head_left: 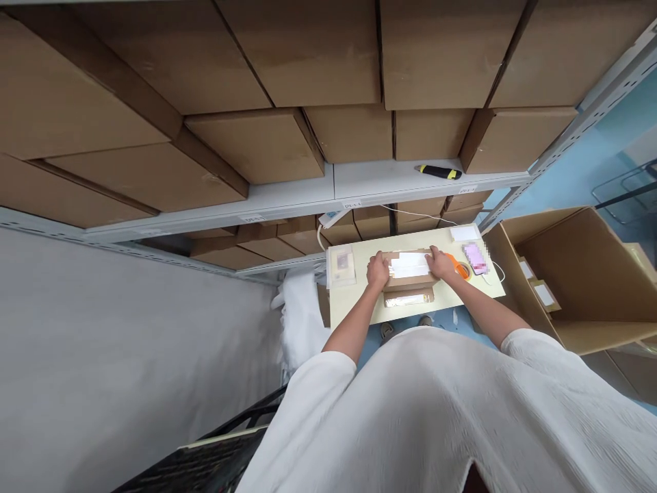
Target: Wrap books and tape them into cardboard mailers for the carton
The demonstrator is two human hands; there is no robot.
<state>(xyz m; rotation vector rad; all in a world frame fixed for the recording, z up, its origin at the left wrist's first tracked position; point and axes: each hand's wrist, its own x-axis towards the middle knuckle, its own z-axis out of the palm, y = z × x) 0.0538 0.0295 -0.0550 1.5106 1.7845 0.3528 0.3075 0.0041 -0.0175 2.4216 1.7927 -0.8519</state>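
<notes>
The box [413,281] is sitting over the middle of the table [365,248], white label facing up. The left hand [378,271] is gripping its left end and the right hand [440,263] its right end; the fingers are closing on the box, not spreading wide. This two-ended hold is probably keeping it level and square to the person. Whether its base is touching the table, I cannot tell from here. A taped cardboard part [409,299] is showing at the table's near side. On the table's right half, the orange tape cutter [460,267] and phone [475,258] are lying beside the right hand, presumably for short reach. The carton [600,274] is standing open right of the table, its mouth seemingly accessible.
</notes>
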